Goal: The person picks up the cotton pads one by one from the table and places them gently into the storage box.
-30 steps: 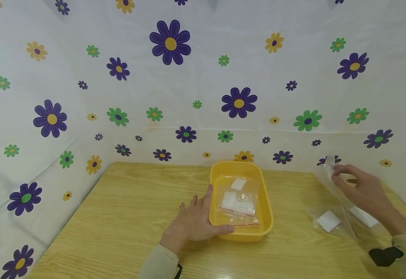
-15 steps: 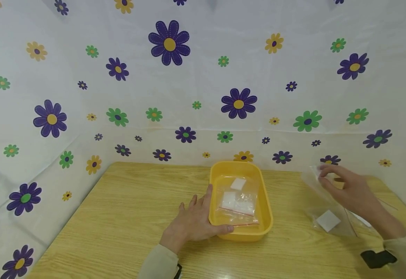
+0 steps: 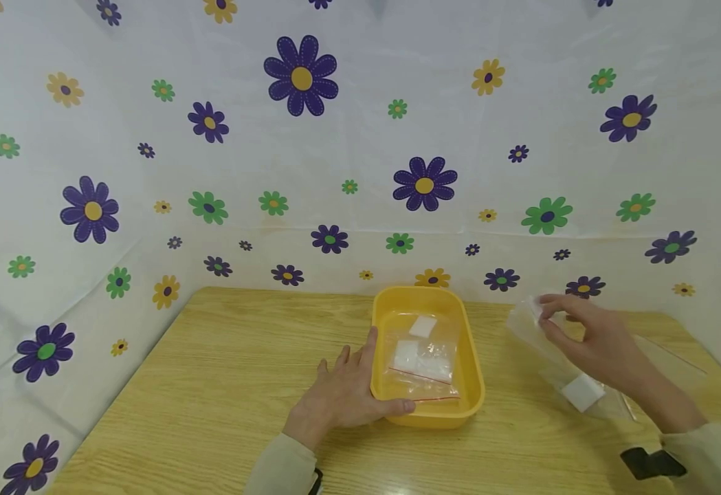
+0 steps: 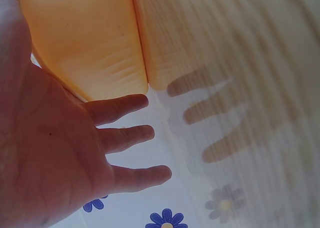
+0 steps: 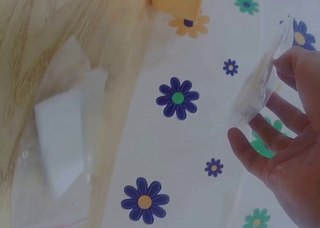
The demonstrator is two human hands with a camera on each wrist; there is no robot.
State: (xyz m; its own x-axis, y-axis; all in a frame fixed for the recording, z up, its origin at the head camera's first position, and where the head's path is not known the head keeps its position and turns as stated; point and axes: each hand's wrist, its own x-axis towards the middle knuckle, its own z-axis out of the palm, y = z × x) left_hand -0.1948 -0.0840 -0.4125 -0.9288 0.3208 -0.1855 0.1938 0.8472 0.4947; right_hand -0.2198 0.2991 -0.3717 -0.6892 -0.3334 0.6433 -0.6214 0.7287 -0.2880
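My left hand (image 3: 341,395) lies against the near left corner of a yellow plastic tray (image 3: 474,371), its thumb over the near rim. Three fingers (image 4: 131,138) show straight and spread in the left wrist view. Inside the tray are several clear zip bags (image 3: 434,392) with white pieces and red seal lines. At the right, my right hand (image 3: 601,347) pinches the top of a clear plastic bag (image 3: 524,326) between thumb and fingers, raised over the table. Below it, a clear bag with a white rectangular piece (image 5: 60,143) rests on the wood.
The wooden table (image 3: 230,385) meets a white flowered cloth (image 3: 348,137) at its back and sides. Another clear plastic edge (image 3: 672,354) shows right of my right forearm, partly hidden by it.
My right hand has moved left toward the tray, carrying the pinched bag along. The white piece under its forearm is now hidden. My left hand and the tray have stayed in place.
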